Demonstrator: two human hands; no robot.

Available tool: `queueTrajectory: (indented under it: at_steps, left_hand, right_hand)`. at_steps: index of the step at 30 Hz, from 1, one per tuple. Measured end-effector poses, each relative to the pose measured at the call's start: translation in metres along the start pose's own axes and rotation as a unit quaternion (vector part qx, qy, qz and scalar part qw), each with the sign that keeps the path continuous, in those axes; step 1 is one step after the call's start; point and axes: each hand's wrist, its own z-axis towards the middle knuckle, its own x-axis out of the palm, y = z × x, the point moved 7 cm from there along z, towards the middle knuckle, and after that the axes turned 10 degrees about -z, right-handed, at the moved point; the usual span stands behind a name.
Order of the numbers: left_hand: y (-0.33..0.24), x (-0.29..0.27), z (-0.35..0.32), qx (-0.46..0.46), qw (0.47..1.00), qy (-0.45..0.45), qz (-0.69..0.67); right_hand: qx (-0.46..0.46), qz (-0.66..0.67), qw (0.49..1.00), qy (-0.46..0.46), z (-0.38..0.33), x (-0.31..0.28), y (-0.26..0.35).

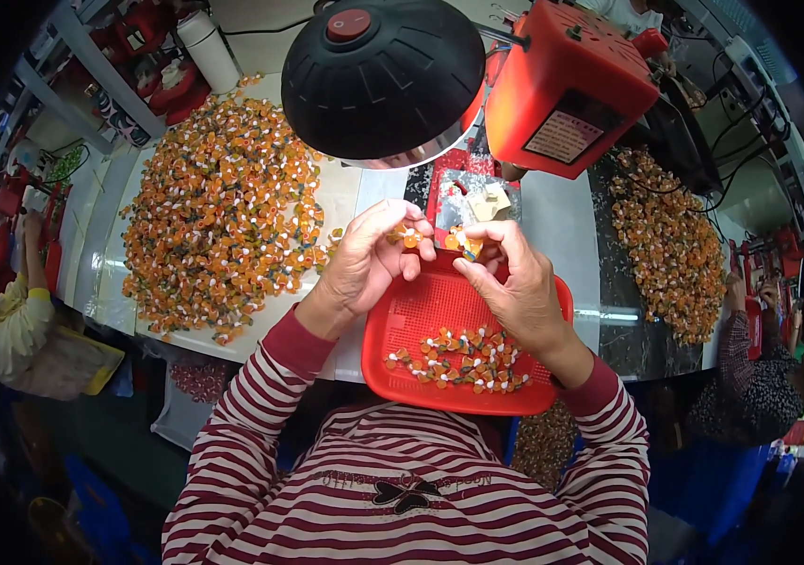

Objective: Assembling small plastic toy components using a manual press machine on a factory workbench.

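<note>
My left hand (350, 273) is half closed, palm turned up, with small orange-and-white plastic pieces (409, 239) held in its fingers. Facing it, my right hand (526, 297) pinches a small piece in orange, white and blue (468, 247) between thumb and fingertips. Both hands are above the far part of a shallow red plastic basket (375, 369). Several like pieces (472, 361) lie in its near half. Just beyond my fingers is a cream-coloured block (488, 202) on the metal plate of a red machine (571, 85).
A large heap of orange, white and dark pieces (223, 217) covers the table at left; a smaller heap (670, 250) lies at right. A black dome-shaped lamp (383, 80) hangs over the far middle. A white cylinder (209, 52) stands at the back left. Other people sit at both sides.
</note>
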Motion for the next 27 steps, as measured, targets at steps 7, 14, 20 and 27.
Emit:
queueTrajectory:
  at_steps: [7, 14, 20, 27]
  left_hand:
    - [0.020, 0.016, 0.009, -0.020, 0.976, 0.025, 0.217]
    - [0.007, 0.031, 0.036, 0.173, 0.900, 0.041, 0.398]
    - [0.017, 0.075, 0.048, 0.439, 0.587, 0.156, 0.662]
    - [0.023, 0.073, 0.065, 0.411, 0.669, 0.161, 0.598]
  right_hand:
    - [-0.181, -0.171, 0.965, -0.080, -0.005, -0.008, 0.008]
    - [0.042, 0.044, 0.995, -0.080, 0.004, -0.043, -0.038]
    - [0.052, 0.164, 0.950, -0.261, 0.022, -0.112, -0.053]
    - [-0.019, 0.139, 0.929, -0.343, 0.089, -0.197, -0.023]
